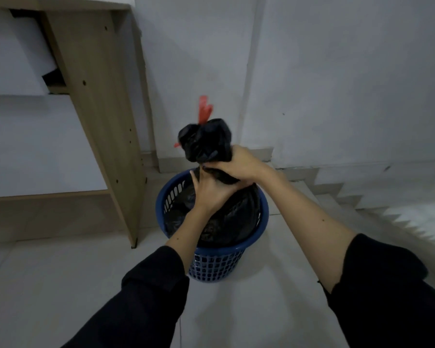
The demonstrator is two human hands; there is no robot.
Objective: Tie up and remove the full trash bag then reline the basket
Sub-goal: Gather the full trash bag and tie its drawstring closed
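black trash bag (219,217) in blue basket (216,262), gathered neck upright, 2 hands gripping

A: Trash bag (206,141) glossy black; drawstring (204,110) red at its top.
B: Basket (219,264) blue, square-grid lattice wall, slotted band under rim.
A: Sleeves (146,297) black. Desk (96,79) pale wood grain.
B: Wall (337,71) flat grey-white; floor (60,285) pale tile

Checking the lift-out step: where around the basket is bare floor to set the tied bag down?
Bare tiles lie in front of the blue basket toward the camera, and to its right up to the stair edge. Crowded: the wooden desk leg stands close on its left; both hands grip the black bag's neck above.
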